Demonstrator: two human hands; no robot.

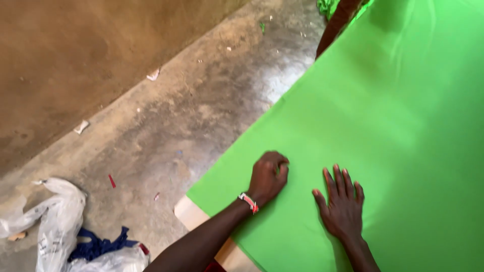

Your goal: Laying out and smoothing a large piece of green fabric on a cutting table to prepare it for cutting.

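A large sheet of bright green fabric (383, 116) lies spread flat over a table and fills the right half of the view. My left hand (268, 175) rests on the fabric near its left edge with the fingers curled into a fist; whether it pinches anything is hidden. A red and white beaded band is on that wrist. My right hand (342, 204) lies flat on the fabric a little to the right, palm down, fingers spread.
A pale wooden table corner (194, 214) shows under the fabric. The concrete floor (166, 126) with paper scraps runs left to a brown wall (65, 55). White plastic bags (58, 221) and blue cloth (98, 247) lie at the lower left.
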